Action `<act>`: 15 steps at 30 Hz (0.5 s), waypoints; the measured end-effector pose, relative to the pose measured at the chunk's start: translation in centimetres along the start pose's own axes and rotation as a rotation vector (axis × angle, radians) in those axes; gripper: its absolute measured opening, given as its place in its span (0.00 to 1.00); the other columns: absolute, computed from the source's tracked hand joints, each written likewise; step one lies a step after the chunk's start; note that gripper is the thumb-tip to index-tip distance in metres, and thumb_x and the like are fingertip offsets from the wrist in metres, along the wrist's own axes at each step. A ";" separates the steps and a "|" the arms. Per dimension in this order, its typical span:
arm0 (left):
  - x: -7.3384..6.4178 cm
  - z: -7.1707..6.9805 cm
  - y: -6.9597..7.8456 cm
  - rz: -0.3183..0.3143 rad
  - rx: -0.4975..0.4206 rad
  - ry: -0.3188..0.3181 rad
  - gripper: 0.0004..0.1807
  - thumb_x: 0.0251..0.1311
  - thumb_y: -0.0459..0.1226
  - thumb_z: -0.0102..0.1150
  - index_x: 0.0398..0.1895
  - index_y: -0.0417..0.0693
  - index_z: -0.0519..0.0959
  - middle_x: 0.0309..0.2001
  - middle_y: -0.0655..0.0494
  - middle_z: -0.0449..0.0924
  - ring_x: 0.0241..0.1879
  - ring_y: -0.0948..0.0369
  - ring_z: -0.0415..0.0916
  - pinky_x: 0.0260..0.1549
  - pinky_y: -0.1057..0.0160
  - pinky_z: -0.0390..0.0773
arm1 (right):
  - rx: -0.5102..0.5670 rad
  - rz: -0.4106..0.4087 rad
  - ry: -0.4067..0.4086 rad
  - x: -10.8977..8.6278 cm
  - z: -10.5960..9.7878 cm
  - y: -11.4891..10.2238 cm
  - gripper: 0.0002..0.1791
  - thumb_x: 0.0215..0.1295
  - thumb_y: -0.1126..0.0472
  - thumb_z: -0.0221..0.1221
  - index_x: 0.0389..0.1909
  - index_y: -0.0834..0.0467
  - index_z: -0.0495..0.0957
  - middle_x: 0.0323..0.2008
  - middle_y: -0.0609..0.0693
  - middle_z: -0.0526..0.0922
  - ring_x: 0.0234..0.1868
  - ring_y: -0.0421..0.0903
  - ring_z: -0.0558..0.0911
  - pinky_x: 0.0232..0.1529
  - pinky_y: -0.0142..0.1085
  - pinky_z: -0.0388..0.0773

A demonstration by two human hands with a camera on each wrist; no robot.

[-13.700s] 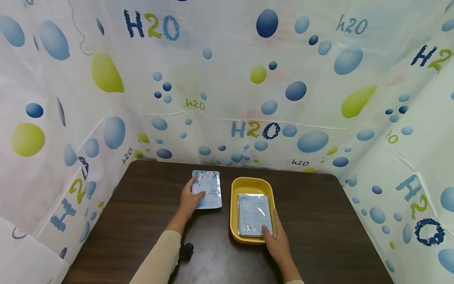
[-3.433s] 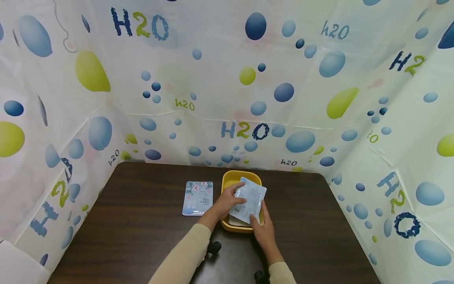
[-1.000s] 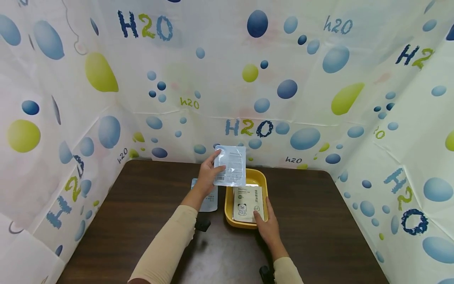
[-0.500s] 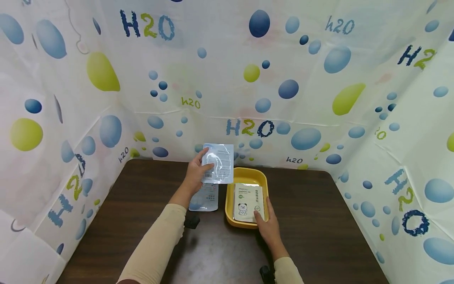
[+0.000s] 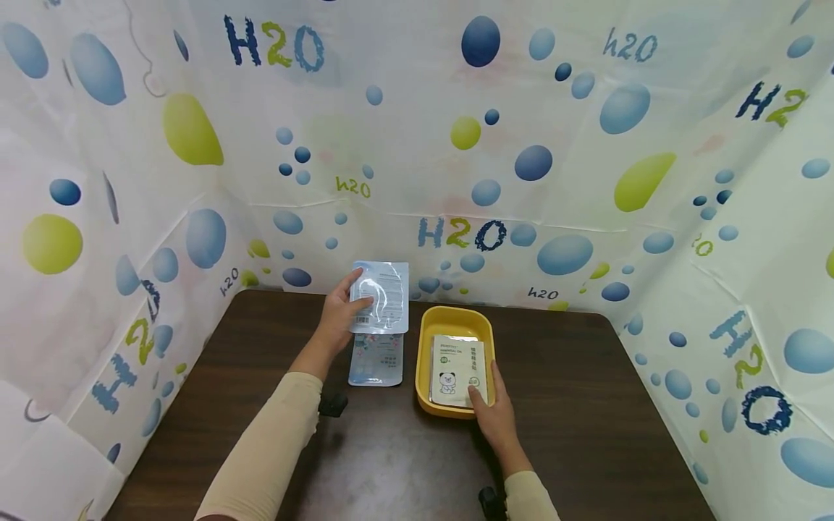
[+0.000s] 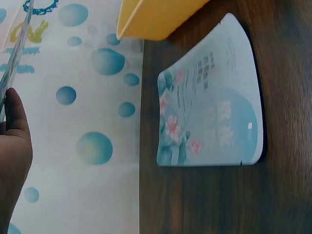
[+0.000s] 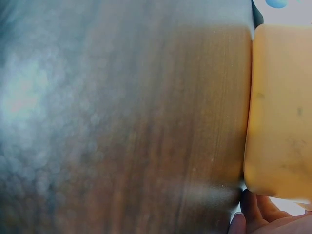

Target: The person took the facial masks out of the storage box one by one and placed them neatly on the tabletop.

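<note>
My left hand (image 5: 335, 318) pinches a pale blue, shiny sachet (image 5: 381, 297) by its left edge, thumb in front, held up above the table. Below it in the head view, a flowered blue sachet (image 5: 378, 362) lies flat, its upper part covered; the left wrist view shows this flowered sachet (image 6: 209, 107) whole. A yellow tray (image 5: 456, 312) stands to the right, holding a cream packet (image 5: 458, 365) printed with a bear. My right hand (image 5: 498, 420) grips the tray's right wall, fingers outside and thumb inside over the packet. In the right wrist view, fingers (image 7: 251, 207) show at the tray's lower edge.
The dark wooden table (image 5: 586, 420) ends at the back against a white curtain (image 5: 391, 145) with blue and green drops. The curtain also hangs at both sides. Black wrist cameras (image 5: 333, 405) sit at both cuffs.
Earlier the flowered sachet was in my left hand; it lies on the table now. The pale sachet has come out of the tray and moved left, uncovering the bear packet. My right hand stays at the tray.
</note>
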State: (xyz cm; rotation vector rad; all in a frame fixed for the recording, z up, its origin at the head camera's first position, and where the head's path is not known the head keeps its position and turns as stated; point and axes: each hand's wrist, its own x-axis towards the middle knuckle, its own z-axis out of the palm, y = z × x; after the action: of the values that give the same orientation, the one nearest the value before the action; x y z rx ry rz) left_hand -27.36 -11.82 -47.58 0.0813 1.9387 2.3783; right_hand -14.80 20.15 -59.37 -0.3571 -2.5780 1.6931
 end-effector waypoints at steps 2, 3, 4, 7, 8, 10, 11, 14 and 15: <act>0.0 -0.5 0.1 0.004 0.005 0.005 0.40 0.70 0.26 0.53 0.82 0.53 0.54 0.81 0.47 0.54 0.63 0.55 0.72 0.47 0.74 0.82 | 0.002 0.006 -0.001 0.0 0.0 0.0 0.45 0.72 0.47 0.60 0.83 0.40 0.46 0.81 0.55 0.55 0.80 0.61 0.57 0.78 0.63 0.52; -0.1 -0.8 0.2 0.005 0.008 0.008 0.40 0.70 0.26 0.53 0.82 0.53 0.54 0.81 0.46 0.54 0.61 0.56 0.73 0.47 0.74 0.82 | 0.001 0.002 0.000 0.0 0.0 -0.1 0.45 0.72 0.47 0.60 0.83 0.41 0.46 0.81 0.56 0.55 0.80 0.61 0.56 0.78 0.62 0.52; -0.2 -1.0 0.2 0.005 0.008 0.012 0.40 0.70 0.26 0.53 0.82 0.53 0.53 0.80 0.46 0.54 0.60 0.57 0.74 0.47 0.73 0.83 | 0.002 0.001 0.001 0.0 0.0 -0.1 0.45 0.72 0.47 0.60 0.83 0.41 0.46 0.81 0.56 0.55 0.80 0.61 0.56 0.78 0.63 0.52; -0.4 -1.7 0.4 -0.004 0.006 0.029 0.40 0.71 0.26 0.53 0.82 0.54 0.54 0.80 0.46 0.55 0.55 0.63 0.76 0.46 0.73 0.83 | -0.001 -0.001 -0.002 -0.1 -0.1 -0.1 0.45 0.72 0.47 0.60 0.83 0.41 0.46 0.81 0.56 0.55 0.80 0.61 0.56 0.78 0.63 0.52; -0.5 -1.9 0.5 -0.008 0.008 0.035 0.39 0.71 0.26 0.53 0.82 0.54 0.54 0.80 0.46 0.55 0.54 0.64 0.76 0.46 0.73 0.83 | -0.002 -0.002 -0.002 -0.1 -0.1 -0.1 0.45 0.72 0.47 0.60 0.83 0.41 0.46 0.81 0.57 0.55 0.80 0.62 0.56 0.78 0.63 0.52; -0.6 -2.3 0.5 -0.015 0.007 0.047 0.39 0.71 0.26 0.53 0.82 0.54 0.54 0.80 0.47 0.55 0.53 0.66 0.77 0.46 0.73 0.83 | -0.005 0.003 -0.006 -0.1 -0.1 -0.1 0.45 0.73 0.47 0.59 0.83 0.41 0.46 0.81 0.57 0.55 0.80 0.62 0.56 0.78 0.63 0.51; -0.6 -2.6 0.5 -0.017 0.008 0.052 0.39 0.71 0.27 0.53 0.82 0.54 0.54 0.80 0.47 0.55 0.53 0.66 0.77 0.46 0.73 0.83 | -0.008 0.002 -0.007 -0.1 -0.1 -0.1 0.45 0.73 0.47 0.59 0.83 0.41 0.46 0.81 0.57 0.54 0.80 0.62 0.56 0.78 0.64 0.51; -0.7 -3.3 0.5 -0.019 0.017 0.061 0.39 0.71 0.27 0.53 0.82 0.55 0.54 0.80 0.47 0.55 0.54 0.66 0.76 0.47 0.72 0.83 | -0.006 0.007 -0.010 -0.1 -0.1 -0.3 0.45 0.73 0.46 0.59 0.83 0.42 0.45 0.81 0.57 0.54 0.80 0.63 0.56 0.77 0.64 0.51; -0.7 -3.6 0.4 -0.018 0.021 0.062 0.40 0.71 0.27 0.53 0.82 0.54 0.53 0.80 0.47 0.55 0.54 0.65 0.76 0.47 0.73 0.83 | -0.004 0.008 -0.011 -0.1 -0.1 -0.3 0.45 0.73 0.46 0.59 0.83 0.42 0.45 0.81 0.57 0.54 0.80 0.63 0.56 0.77 0.64 0.51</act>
State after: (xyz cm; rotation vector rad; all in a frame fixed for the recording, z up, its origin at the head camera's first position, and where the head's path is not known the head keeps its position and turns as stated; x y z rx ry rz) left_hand -26.99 -15.46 -47.89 -0.0086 1.9829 2.3770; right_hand -14.73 20.15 -59.05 -0.3602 -2.5916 1.6971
